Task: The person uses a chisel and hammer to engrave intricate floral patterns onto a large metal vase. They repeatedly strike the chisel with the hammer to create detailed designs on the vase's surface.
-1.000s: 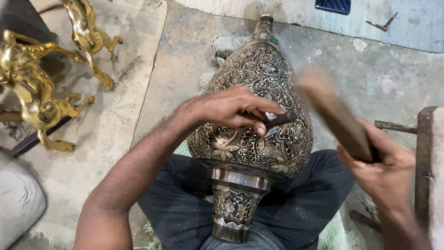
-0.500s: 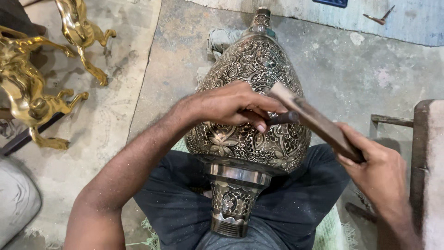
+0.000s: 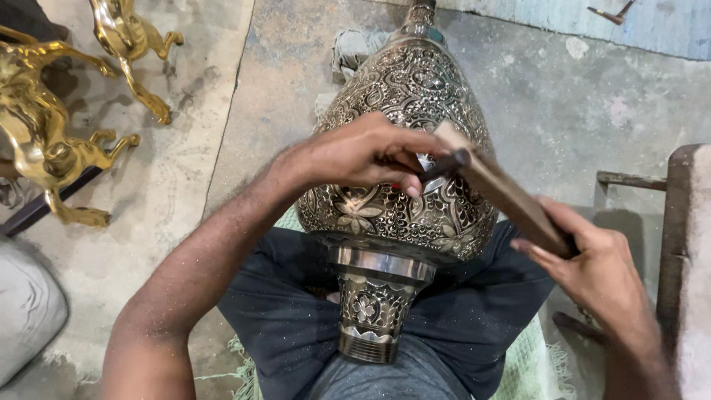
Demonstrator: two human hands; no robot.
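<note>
the big metal vase (image 3: 404, 148) lies on its side across the person's lap, its foot toward the body and its narrow neck pointing away over the concrete floor (image 3: 578, 104), right under both hands; nearly all of the belly that shows is already covered in dense cut flowers and scrolls, dark ground against bright lines, and the foot carries flower work too, so by the look of it the engraving is far along and what is left seems to be touching up small spots near the middle of the belly, though the underside is hidden and i cannot tell how it stands there; the left hand (image 3: 363, 152) is curled tight, fingers pinching a short dark chisel (image 3: 443, 164) whose tip is hidden behind the fingers against the vase, the heel of the hand resting on the metal; the right hand (image 3: 592, 270) is closed around the end of a wooden stick (image 3: 500, 189) used like a mallet, its far end touching the head of the chisel; well off to the left of the left arm stand shiny brass horses (image 3: 44, 141), and just right of the right hand is a wooden post (image 3: 685, 244)
</note>
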